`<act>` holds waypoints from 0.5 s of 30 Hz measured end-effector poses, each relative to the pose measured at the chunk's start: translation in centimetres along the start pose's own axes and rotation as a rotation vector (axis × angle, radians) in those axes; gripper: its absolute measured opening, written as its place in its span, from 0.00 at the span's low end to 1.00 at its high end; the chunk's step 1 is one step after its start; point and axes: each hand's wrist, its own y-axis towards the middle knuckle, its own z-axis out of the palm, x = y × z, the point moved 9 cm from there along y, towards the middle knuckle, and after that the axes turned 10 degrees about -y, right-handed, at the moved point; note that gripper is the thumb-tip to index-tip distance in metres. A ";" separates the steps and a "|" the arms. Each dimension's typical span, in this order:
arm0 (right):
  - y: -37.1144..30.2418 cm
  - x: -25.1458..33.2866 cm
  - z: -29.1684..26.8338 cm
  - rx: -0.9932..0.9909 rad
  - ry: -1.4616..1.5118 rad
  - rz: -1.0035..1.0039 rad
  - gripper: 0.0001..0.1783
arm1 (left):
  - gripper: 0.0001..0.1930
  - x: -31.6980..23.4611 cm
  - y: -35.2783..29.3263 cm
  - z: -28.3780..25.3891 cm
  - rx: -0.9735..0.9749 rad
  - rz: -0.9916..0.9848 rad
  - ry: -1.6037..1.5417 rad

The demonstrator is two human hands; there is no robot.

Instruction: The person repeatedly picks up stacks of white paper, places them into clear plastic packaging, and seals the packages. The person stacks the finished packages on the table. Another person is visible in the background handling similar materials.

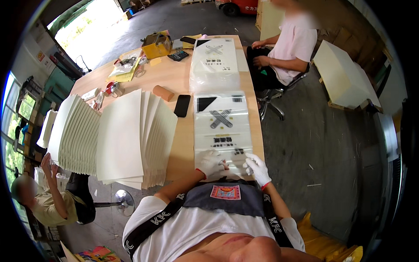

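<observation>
- A stack of clear plastic bags (222, 126) lay flat on the wooden tabletop (174, 78) directly at 12 o'clock from the person, each printed with a black corner triangle, a grey crossed mark and dark lettering.
- A second, similar stack of bags (214, 63) lay beyond it, further toward 12 o'clock, almost touching the first.
- At 10 o'clock, cream-white sheets (120, 137) stood fanned in two overlapping batches across the near left edge of the tabletop; the number of sheets was too great to count.
- A small stack of white sheets (45, 129) sat separately toward 9 o'clock, off the tabletop's edge.
- One black phone (182, 105) lay between the fanned sheets and the near bags; just beside it at 11 o'clock lay one short brown cardboard roll (163, 93).
- Far off at 11 o'clock sat a yellow box (156, 46), one black calculator (178, 55) and yellow papers (124, 70).
- The left hand (211, 163), in a white glove, lay partly spread on the near end of the near bags, fingers pressing down.
- The right hand (257, 168), also white-gloved, rested on the same end just to the right, fingers loosely curled; whether it pinched a bag edge could not be told.
- Two other people sat nearby: one at 1 o'clock in a pale shirt (293, 43), one at 8 o'clock.
</observation>
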 end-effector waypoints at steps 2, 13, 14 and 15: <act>-1.5 -0.4 0.3 -0.016 -0.009 -0.015 0.21 | 0.05 1.5 -0.8 2.3 0.048 -0.014 0.098; -5.5 -1.3 5.3 0.207 -0.060 0.106 0.26 | 0.12 10.0 0.7 4.7 0.024 -0.060 -0.332; -4.7 -1.6 5.8 0.183 -0.083 0.171 0.28 | 0.13 8.9 1.6 4.3 0.080 -0.100 -0.348; -3.7 -1.9 6.1 0.154 -0.100 0.233 0.30 | 0.14 6.0 2.7 2.5 0.141 -0.132 -0.358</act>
